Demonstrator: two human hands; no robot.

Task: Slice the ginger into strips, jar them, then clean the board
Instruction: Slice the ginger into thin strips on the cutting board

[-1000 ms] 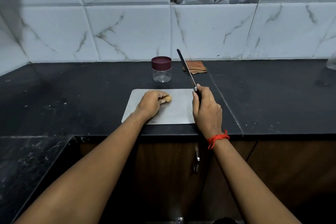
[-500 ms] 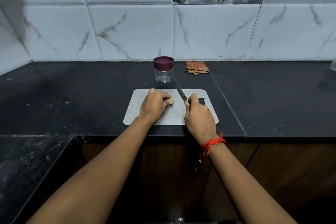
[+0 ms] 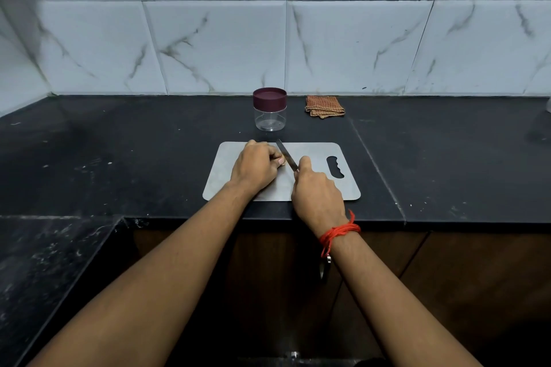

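Since right hand (image 3: 317,192) lowered, knife (image 3: 286,154) beside left hand (image 3: 256,168)

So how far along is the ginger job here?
Barely started. Done: nothing; no strips show on the cutting board, and the jar is empty, lid on. In hand: the left hand pins the ginger, mostly hidden, while the right hand holds the knife, blade against it. Left: slicing, jarring, cleaning the board.

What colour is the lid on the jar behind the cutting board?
The jar lid is dark maroon, clearest in the head view.
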